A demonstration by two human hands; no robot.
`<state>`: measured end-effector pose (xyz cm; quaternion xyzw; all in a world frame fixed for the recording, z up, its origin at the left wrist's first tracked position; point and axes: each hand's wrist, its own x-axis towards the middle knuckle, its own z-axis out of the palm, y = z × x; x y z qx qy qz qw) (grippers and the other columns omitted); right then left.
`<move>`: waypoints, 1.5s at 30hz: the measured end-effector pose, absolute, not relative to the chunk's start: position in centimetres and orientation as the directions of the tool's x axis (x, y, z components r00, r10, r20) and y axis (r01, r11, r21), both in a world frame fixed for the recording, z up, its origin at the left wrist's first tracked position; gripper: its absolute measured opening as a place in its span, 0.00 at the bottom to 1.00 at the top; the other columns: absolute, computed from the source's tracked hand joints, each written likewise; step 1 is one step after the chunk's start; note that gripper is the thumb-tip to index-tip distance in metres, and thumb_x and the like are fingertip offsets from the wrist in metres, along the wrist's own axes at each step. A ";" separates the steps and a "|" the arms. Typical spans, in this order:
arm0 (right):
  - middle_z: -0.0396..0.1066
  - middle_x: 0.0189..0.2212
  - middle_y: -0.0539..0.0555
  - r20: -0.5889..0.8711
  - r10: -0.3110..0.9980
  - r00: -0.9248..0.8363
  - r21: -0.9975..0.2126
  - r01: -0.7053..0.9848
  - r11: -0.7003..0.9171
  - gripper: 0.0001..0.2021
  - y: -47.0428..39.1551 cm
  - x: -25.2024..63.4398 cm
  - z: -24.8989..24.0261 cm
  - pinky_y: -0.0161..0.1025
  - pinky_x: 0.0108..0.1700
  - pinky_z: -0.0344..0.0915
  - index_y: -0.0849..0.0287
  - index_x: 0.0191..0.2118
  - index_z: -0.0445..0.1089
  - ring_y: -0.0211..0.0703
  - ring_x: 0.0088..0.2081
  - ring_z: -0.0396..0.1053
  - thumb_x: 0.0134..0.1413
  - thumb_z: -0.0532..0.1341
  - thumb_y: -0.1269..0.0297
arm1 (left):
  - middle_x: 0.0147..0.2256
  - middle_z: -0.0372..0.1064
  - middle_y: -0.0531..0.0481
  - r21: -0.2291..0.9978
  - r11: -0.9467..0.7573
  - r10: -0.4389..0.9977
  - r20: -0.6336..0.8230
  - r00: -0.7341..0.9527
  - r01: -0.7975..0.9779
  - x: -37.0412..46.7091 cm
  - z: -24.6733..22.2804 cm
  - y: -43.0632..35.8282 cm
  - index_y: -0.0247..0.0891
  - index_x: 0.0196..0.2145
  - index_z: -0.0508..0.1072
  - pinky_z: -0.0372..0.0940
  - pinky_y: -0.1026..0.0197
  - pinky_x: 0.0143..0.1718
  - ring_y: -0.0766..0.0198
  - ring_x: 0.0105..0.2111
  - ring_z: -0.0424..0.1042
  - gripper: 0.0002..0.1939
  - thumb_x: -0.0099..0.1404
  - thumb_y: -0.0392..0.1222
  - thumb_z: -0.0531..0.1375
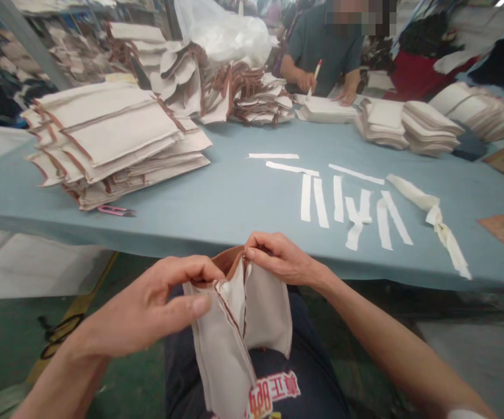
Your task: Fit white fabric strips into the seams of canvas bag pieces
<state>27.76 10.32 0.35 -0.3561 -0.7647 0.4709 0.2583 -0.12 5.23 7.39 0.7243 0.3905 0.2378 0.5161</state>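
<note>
A white fabric piece with brown edging hangs over my lap, in front of the table edge. My left hand grips its top left part between thumb and fingers. With thumb and forefinger, my right hand pinches the top edge near the middle. The piece is spread at the top, showing a brown inner side, and seams run down between its two halves. Behind it, the blue-covered table carries a tall stack of similar white pieces at the left.
Several white strips and a twisted strip lie on the table's right half. Pink snips rest by the stack. Across the table, a person holds a pen over white pieces. More piles stand at the back.
</note>
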 end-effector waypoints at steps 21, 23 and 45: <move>0.65 0.29 0.46 0.016 0.791 -0.612 -0.926 0.288 0.242 0.15 10.8 28.1 -0.9 0.37 0.36 0.57 0.59 0.37 0.70 0.37 0.31 0.61 0.74 0.60 0.53 | 0.33 0.83 0.49 0.973 0.018 0.796 -0.152 0.585 0.228 0.6 5.9 6.0 0.39 0.39 0.86 0.69 0.69 0.32 0.64 0.30 0.75 0.15 0.73 0.53 0.68; 0.65 0.29 0.46 0.021 0.793 -0.608 -0.928 0.284 0.242 0.16 10.8 28.2 -1.0 0.37 0.35 0.57 0.58 0.37 0.71 0.38 0.31 0.61 0.73 0.60 0.52 | 0.34 0.83 0.50 0.976 0.032 0.791 -0.157 0.591 0.216 0.5 5.7 6.1 0.39 0.39 0.87 0.69 0.69 0.34 0.64 0.31 0.76 0.14 0.72 0.52 0.69; 0.67 0.28 0.47 0.054 0.799 -0.599 -0.923 0.276 0.268 0.17 10.2 28.9 -0.1 0.36 0.35 0.58 0.59 0.37 0.72 0.37 0.30 0.61 0.72 0.60 0.51 | 0.25 0.71 0.55 0.985 0.048 0.888 -0.118 0.444 0.166 2.1 6.2 5.7 0.39 0.27 0.79 0.62 0.67 0.30 0.66 0.27 0.66 0.10 0.63 0.45 0.65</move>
